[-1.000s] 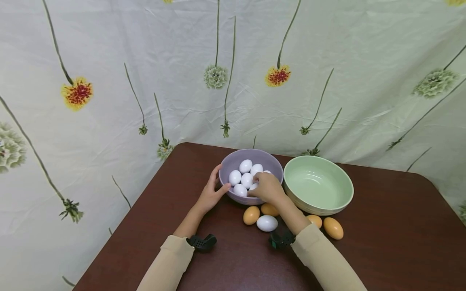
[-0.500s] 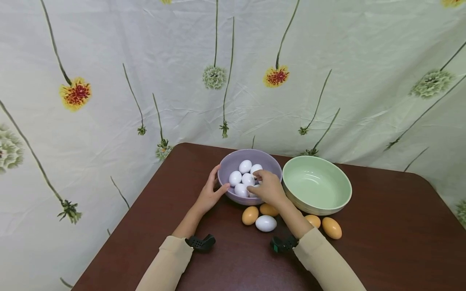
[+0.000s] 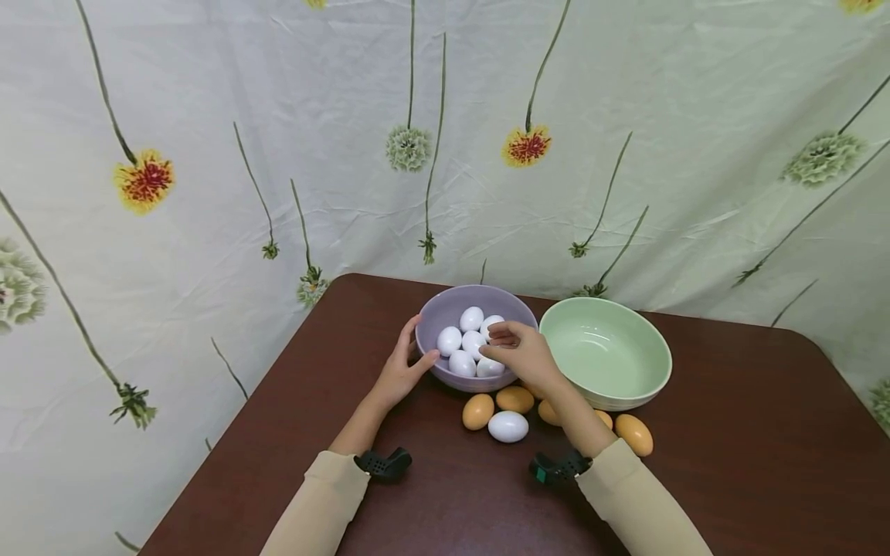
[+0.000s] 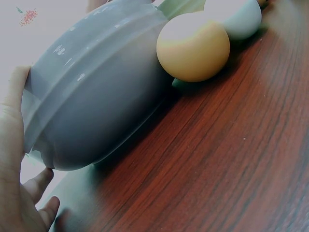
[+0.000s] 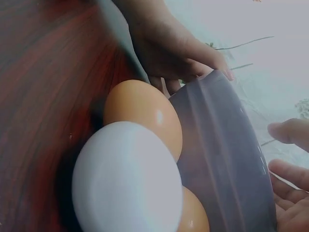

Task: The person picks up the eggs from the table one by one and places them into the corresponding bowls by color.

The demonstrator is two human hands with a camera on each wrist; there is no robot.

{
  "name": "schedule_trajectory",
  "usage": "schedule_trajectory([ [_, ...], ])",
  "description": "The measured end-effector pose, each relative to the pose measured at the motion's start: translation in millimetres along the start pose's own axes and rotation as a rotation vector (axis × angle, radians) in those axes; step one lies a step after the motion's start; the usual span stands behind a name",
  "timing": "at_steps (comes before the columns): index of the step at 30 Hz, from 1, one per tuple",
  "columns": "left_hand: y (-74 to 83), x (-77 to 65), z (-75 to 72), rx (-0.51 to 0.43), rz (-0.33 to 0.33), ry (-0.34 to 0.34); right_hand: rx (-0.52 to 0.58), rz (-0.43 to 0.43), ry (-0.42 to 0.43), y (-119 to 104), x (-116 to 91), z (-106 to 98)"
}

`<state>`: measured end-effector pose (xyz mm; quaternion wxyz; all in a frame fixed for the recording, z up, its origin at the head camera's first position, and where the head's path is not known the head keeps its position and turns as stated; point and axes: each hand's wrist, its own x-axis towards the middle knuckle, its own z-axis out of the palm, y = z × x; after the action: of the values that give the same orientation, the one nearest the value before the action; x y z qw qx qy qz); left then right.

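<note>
The purple bowl (image 3: 441,307) stands on the table, holding several white eggs (image 3: 462,363). My left hand (image 3: 399,374) grips its left side, thumb at the rim and fingers against the outer wall; the left wrist view shows the bowl's wall (image 4: 101,82) beside that hand. Over the bowl's right part is my right hand (image 3: 527,354), thumb and fingers parted with nothing between them. A white egg (image 3: 490,367) lies just below its thumb. In the right wrist view, the right fingers (image 5: 294,176) are at the bowl's rim.
In front of the purple bowl lie a loose white egg (image 3: 508,426) and brown eggs (image 3: 477,411). Further brown eggs (image 3: 633,435) lie before the pale green bowl (image 3: 603,351), which stands close to the purple one. A flowered cloth (image 3: 334,100) hangs behind the table (image 3: 751,432).
My right hand has let go of a white egg in the purple bowl, and its fingers have drawn back up and to the right. The left hand stays on the bowl.
</note>
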<state>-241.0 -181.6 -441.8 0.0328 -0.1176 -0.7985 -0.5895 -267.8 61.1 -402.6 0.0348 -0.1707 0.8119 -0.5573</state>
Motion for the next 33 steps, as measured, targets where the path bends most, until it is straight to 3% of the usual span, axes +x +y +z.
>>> schedule_trajectory([
  [9,0.1,1.9,0.3,-0.003,0.003,0.009,0.153,-0.036,-0.032,1,-6,-4],
  [19,1.3,1.1,1.3,-0.003,0.016,0.006,0.22,-0.079,-0.051,1,-21,-8],
  [26,-33.8,13.0,3.4,-0.015,0.029,0.03,0.241,-0.085,-0.058,-1,-31,-11],
  [33,-37.3,11.9,4.8,0.013,0.018,0.046,0.262,-0.092,-0.068,0,-42,-12],
])
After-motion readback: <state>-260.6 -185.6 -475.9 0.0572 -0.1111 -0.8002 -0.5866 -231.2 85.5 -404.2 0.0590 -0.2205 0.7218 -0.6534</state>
